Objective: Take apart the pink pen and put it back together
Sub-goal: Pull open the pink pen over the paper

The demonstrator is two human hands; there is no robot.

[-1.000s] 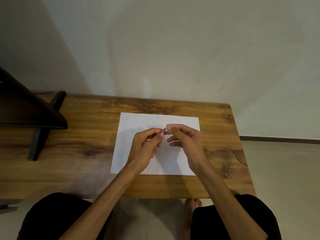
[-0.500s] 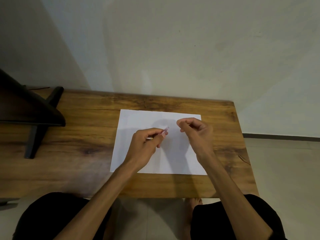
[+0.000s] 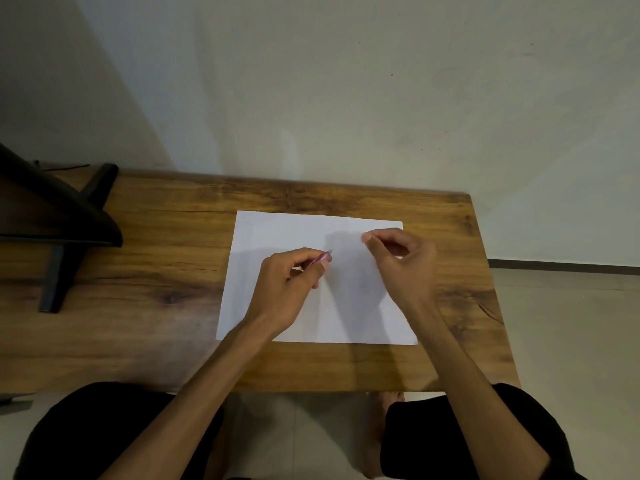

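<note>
Your left hand curled round pink pen, thumb and forefinger pressed on barrel. Pen tip pokes out past fingertips, pointing up-right toward your right hand; rest of barrel hidden in fist. Pen held above white paper, not touching it. Your right hand near, apart from pen tip, thumb and forefinger pinched together over paper's far right corner; whether small part sits between them, cannot tell. Paper lies flat on wooden table.

Matt paper sheet, grained wooden table
</note>
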